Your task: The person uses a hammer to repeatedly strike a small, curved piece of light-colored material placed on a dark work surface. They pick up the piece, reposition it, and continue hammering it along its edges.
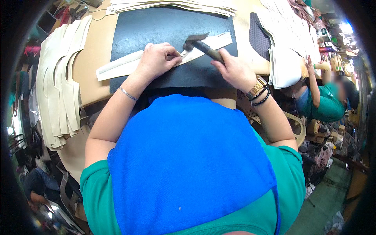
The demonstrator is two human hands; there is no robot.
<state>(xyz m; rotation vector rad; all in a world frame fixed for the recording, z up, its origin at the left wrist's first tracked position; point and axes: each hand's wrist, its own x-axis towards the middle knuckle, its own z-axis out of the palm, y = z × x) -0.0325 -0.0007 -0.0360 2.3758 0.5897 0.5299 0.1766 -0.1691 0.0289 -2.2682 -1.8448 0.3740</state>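
Note:
A long cream piece, leather-like, lies slantwise across a black board. Its middle is covered by my left hand, whose thumb and fingers are pinched together at the piece's edge. My right hand is wrapped round the handle of a hammer. The hammer's dark metal head is just right of my left fingertips, over the cream piece. Whether the head touches the piece I cannot tell.
Stacked cream cut pieces hang over the table's left edge. More cream stacks lie at the back and right, beside a dark textured pad. A co-worker in green is at the right; another person is at the lower left.

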